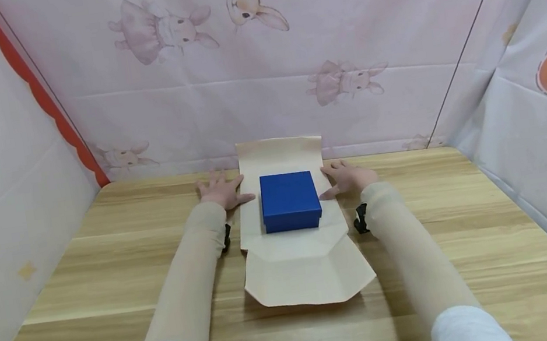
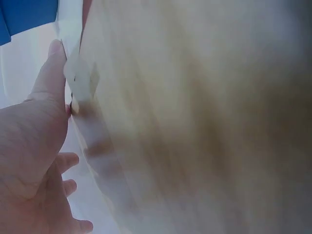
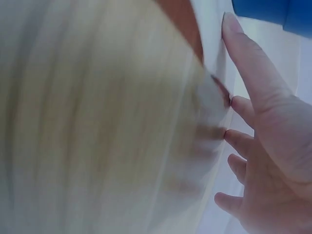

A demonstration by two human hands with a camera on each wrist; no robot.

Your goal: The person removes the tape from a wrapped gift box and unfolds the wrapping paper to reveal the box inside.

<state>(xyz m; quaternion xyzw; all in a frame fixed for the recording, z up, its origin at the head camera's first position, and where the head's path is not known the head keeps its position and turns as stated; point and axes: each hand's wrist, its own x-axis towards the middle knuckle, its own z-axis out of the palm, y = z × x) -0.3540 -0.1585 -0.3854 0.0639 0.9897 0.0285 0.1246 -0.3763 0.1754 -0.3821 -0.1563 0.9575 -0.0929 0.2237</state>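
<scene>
A blue lidded box [image 1: 290, 200] sits on an unfolded sheet of cream cardboard [image 1: 291, 253] with creased flaps. My left hand [image 1: 222, 192] lies at the cardboard's left edge, fingers spread and the thumb on the sheet, pointing at the box. On the other side my right hand [image 1: 347, 177] is at the right edge in a mirrored pose, its thumb close to the box. Both wrist views show the thumb [image 2: 48, 73] along the cardboard's edge and the other fingers [image 3: 239, 144] spread apart. Neither hand holds the box.
The wooden table [image 1: 114, 312] carries the cardboard near its back edge. Behind stands a pale curtain [image 1: 264, 107] printed with rabbits, and fabric panels [image 1: 542, 154] with fruit prints flank both sides. A dark band [image 1: 361, 219] is on the right wrist.
</scene>
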